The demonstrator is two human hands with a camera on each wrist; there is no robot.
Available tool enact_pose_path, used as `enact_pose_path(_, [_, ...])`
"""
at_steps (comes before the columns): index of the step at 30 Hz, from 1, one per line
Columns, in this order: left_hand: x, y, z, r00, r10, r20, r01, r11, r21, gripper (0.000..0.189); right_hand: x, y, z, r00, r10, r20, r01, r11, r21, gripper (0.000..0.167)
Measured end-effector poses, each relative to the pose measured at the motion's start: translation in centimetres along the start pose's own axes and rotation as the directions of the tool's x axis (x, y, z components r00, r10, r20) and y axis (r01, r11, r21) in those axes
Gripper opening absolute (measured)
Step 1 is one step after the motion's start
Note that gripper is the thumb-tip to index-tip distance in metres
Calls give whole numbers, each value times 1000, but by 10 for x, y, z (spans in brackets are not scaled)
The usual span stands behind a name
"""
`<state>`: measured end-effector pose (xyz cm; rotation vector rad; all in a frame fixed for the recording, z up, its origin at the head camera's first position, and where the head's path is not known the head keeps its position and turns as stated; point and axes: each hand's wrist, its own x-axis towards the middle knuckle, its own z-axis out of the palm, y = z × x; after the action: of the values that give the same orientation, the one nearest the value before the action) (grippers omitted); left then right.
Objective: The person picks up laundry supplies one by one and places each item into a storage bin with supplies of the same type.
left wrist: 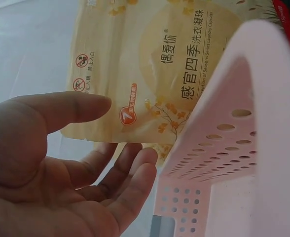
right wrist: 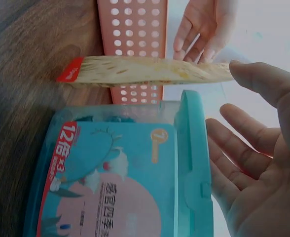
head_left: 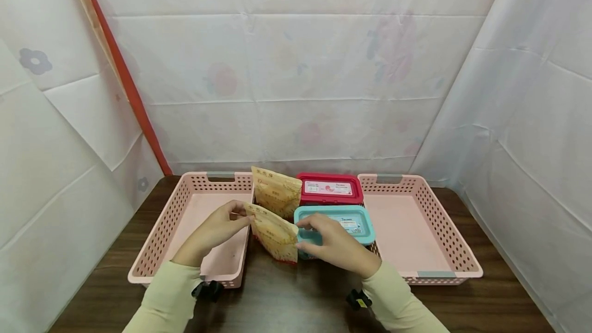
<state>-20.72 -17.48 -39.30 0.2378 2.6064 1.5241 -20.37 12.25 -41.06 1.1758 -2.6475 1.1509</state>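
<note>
A yellow stand-up pouch of laundry capsules (head_left: 275,235) stands slightly tilted on the table between my hands. My left hand (head_left: 221,227) holds its upper left corner, thumb on the printed face and the index fingertip hidden behind the edge, as the left wrist view shows. At the other top corner is my right hand (head_left: 330,243), its thumb tip at the pouch's end and its other fingers loosely spread. Those fingers are over the teal-lidded box (right wrist: 115,173), beside its lid. A second yellow pouch (head_left: 276,192) stands just behind the first.
Behind the teal box sits a red-lidded box (head_left: 330,189). A pink perforated basket (head_left: 159,225) stands at the left, another pink basket (head_left: 455,230) at the right. White cloth (head_left: 287,66) hangs at the back and sides of the dark wooden table (head_left: 277,302).
</note>
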Motion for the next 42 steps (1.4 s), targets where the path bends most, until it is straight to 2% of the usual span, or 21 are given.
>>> enact_pose_path(4, [0,1,0,1000,2,-18,-1,999,39,32,3,-1,3,999,-33,-24,33,999,-5,25])
enact_pose_path(11, [1,2,-1,999,1,-47,4,995,97,32,6,-2,7,998,-47,-39,47,999,4,7])
enact_pose_path(21, [5,-1,-1,997,12,-74,-1,989,147,23,6,-6,6,998,-47,-33,48,999,18,7])
enact_pose_path(31, [7,0,-1,997,1,-75,9,990,143,24,7,-6,5,996,-62,-57,62,998,1,6])
enact_pose_path(42, [7,1,-1,994,43,-99,-27,988,152,25,6,-6,5,984,-134,-113,131,991,-40,4])
